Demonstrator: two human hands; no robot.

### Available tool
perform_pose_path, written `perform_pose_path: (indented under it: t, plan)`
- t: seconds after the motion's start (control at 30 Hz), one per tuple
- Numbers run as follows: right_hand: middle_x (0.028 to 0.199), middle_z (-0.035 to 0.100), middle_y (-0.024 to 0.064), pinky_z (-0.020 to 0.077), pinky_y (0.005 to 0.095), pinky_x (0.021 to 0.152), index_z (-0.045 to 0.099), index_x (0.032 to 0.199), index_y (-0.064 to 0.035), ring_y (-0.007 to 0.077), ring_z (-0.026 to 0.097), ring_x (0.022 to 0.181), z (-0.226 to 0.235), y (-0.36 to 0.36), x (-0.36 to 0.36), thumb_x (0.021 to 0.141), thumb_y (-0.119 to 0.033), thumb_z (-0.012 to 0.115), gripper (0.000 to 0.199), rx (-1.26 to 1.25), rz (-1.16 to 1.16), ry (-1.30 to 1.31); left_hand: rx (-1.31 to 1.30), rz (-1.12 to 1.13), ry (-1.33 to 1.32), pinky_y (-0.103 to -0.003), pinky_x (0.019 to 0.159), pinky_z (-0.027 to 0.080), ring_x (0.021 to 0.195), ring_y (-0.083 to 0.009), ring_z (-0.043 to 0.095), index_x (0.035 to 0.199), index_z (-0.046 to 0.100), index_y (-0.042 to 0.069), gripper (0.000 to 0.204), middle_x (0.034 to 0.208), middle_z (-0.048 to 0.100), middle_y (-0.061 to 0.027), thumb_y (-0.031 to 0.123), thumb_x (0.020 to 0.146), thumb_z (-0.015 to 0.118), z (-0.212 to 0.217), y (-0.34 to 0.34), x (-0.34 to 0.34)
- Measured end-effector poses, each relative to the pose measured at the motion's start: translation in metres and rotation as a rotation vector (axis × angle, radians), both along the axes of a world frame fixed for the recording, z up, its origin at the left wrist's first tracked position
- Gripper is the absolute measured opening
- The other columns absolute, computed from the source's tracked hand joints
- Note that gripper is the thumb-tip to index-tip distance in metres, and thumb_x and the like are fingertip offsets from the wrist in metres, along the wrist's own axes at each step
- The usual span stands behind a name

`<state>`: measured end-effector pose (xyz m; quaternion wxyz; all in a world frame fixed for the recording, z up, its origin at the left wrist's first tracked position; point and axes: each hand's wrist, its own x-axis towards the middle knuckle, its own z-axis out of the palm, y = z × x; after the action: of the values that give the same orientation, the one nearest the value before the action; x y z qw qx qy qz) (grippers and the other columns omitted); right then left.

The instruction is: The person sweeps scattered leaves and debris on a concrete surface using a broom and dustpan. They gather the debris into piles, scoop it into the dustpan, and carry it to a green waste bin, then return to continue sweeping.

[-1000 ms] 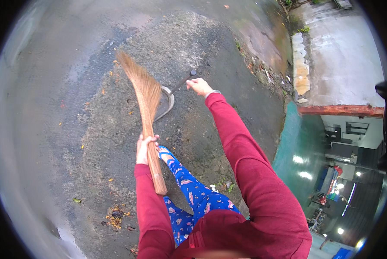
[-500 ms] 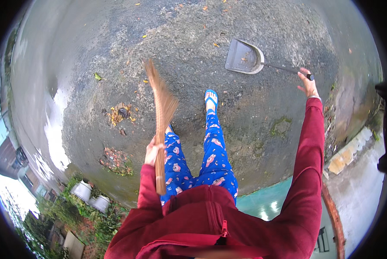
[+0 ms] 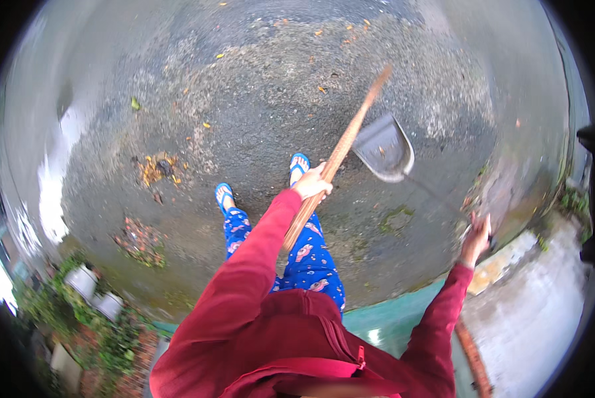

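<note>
My left hand point(image 3: 313, 184) is closed around the middle of a brown stick broom point(image 3: 342, 147), a bundle of thin bristles. The broom slants from in front of my legs up to the right, its far tip beyond the dustpan. At the right, my right hand point(image 3: 475, 241) grips the end of the dark, long handle of a grey dustpan point(image 3: 382, 147), though some of its fingers look stretched. The pan lies on the wet pavement with its open edge toward the broom and a few leaf bits in it. A small heap of yellow and dark leaves point(image 3: 159, 170) sits to the left.
Scattered yellow leaves and a green leaf point(image 3: 135, 103) dot the rough pavement point(image 3: 258, 119). A debris patch point(image 3: 140, 243) lies at left, near white pots point(image 3: 82, 282) and plants. Water puddles shine at far left. A pale concrete ledge point(image 3: 510, 298) stands at lower right.
My left hand has swung the broom rightward, from upright at my left to a slant beside the dustpan. The dustpan has turned, and my right hand sits lower in view. My feet have shifted leftward in view.
</note>
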<state>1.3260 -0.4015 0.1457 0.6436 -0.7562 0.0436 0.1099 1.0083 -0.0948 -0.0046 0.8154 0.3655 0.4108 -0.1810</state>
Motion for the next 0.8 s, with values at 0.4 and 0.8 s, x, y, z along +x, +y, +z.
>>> perform_pose_path:
  t: [0.4,0.8]
  plan:
    - [0.071,0.052,0.0091,0.0402,0.0319,0.071,0.048,0.068,-0.0006,0.0192,0.050,0.069,0.044,-0.051,-0.023,0.074,-0.032,0.060,0.035,-0.364,-0.359,-0.076,-0.329,1.031,0.338,-0.029,0.040,0.043,0.049,-0.0176,0.050,0.107,0.038,0.006,0.050,0.063,0.050,-0.0086,0.005,0.063,0.060,0.039,0.006,-0.270]
    - [0.102,0.047,0.0086,0.0311,0.0469,0.082,0.053,0.090,-0.0104,0.0244,0.039,0.097,-0.018,0.071,-0.126,0.069,-0.056,0.052,0.050,-0.635,0.048,0.179,0.106,0.956,0.269,-0.026,0.036,0.042,0.043,-0.0124,0.050,0.129,0.022,0.014,0.077,0.062,0.052,-0.0048,0.002,0.061,0.056,0.072,-0.026,-0.315]
